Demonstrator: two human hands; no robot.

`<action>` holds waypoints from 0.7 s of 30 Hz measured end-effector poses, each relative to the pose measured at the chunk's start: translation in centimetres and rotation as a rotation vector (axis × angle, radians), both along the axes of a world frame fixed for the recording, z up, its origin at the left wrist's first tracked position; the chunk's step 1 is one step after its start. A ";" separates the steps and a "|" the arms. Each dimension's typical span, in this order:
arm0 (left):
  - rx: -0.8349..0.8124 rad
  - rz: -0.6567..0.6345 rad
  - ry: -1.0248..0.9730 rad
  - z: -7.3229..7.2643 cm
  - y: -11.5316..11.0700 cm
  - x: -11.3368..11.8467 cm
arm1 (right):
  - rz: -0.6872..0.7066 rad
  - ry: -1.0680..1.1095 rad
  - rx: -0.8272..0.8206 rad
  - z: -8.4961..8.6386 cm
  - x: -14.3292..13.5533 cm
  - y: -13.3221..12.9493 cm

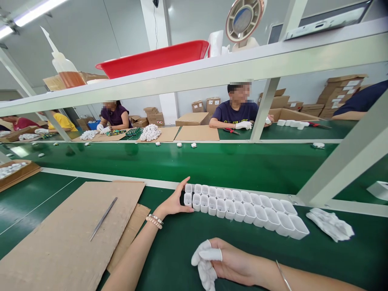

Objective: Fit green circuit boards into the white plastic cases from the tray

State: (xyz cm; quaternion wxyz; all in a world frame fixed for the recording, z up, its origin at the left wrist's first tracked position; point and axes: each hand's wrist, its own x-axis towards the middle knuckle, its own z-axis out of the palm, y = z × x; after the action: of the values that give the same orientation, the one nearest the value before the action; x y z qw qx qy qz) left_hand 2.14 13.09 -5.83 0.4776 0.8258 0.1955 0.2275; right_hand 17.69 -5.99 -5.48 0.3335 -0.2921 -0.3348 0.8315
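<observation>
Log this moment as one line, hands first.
left hand: spread at left end of white cup rows; right hand: wearing white finger covers, apart from rows; tweezers: on cardboard

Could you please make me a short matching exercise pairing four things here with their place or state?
Column one:
1. Left hand
2. Right hand
3. Tweezers
4. Tray

Column two:
A. Lying on cardboard
B. Red, up on the shelf
C. Spread around the left end of the white cups
D. Wearing white finger covers

Pairs: 1-C, 2-D, 3-A, 4-B.
</observation>
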 end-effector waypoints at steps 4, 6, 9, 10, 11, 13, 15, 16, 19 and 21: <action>0.024 0.075 -0.028 -0.5 0.1 0.0 | -0.001 0.002 0.005 0.0 0.0 0.0; 0.033 0.095 -0.039 -0.7 0.3 0.0 | -0.003 0.012 0.002 -0.1 0.0 0.0; 0.026 0.094 -0.053 -0.9 0.4 -0.1 | -0.006 0.017 -0.002 -0.1 0.0 0.0; 0.023 0.095 -0.058 -0.9 0.5 -0.1 | -0.005 0.015 -0.004 0.0 0.0 0.0; 0.026 0.101 -0.064 -0.9 0.5 -0.1 | -0.004 0.012 -0.005 0.0 0.0 0.0; 0.054 0.138 -0.077 -0.8 0.5 -0.1 | -0.004 0.009 -0.005 0.0 0.0 0.0; 0.111 0.205 -0.094 -0.8 0.4 -0.1 | -0.005 0.008 -0.003 -0.1 0.0 0.0; 0.140 0.243 -0.099 -0.8 0.5 -0.1 | -0.006 0.008 -0.003 -0.2 0.0 -0.1; 0.185 0.336 -0.086 -1.1 0.6 0.0 | -0.007 0.001 0.001 -0.3 0.0 -0.1; 0.187 0.373 -0.062 -1.3 0.9 0.1 | -0.015 -0.005 0.002 -0.4 0.0 -0.2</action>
State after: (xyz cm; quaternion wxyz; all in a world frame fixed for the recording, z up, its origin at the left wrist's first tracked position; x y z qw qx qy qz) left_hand 2.20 13.96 -7.18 0.3541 0.8088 0.3082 0.3543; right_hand 17.72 -6.15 -5.84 0.3391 -0.2964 -0.3345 0.8278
